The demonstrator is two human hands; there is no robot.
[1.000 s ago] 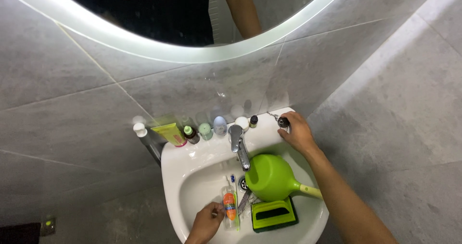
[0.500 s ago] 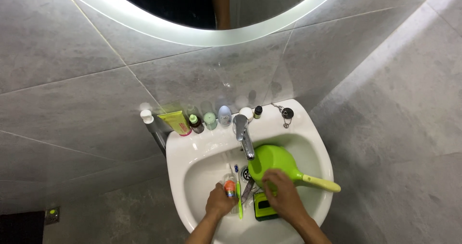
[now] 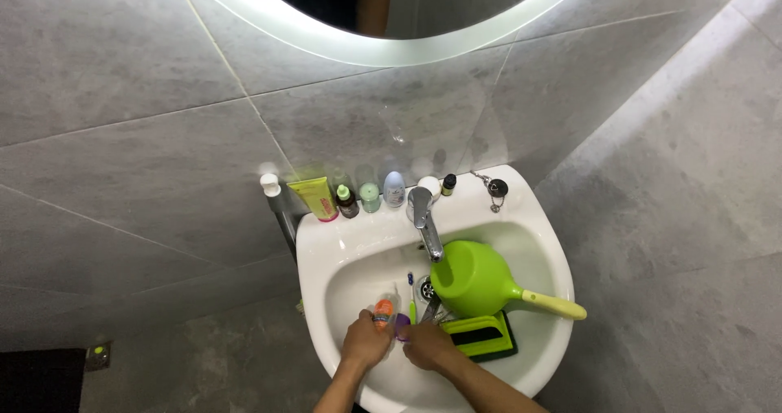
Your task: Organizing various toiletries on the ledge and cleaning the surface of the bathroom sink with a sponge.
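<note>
Left hand (image 3: pixel 364 341) has its grip closed around a small orange-capped bottle (image 3: pixel 384 308) low in the near part of the white sink (image 3: pixel 326 250); right hand (image 3: pixel 429 346) pinches what seems a purple cap (image 3: pixel 402 323) beside it. Just right sit a green scoop (image 3: pixel 476 278) and brush (image 3: pixel 485 336). Uncapping looks underway; it calls for a steady twist.

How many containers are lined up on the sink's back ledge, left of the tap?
4: yellow-green tube, dark bottle, pale green bottle, white-blue bottle. Smaller items right of the tap not counted.

A home bathroom: white sink (image 3: pixel 326 250), lit mirror (image 3: pixel 391 46), grey wall tiles (image 3: pixel 122 136).
</note>
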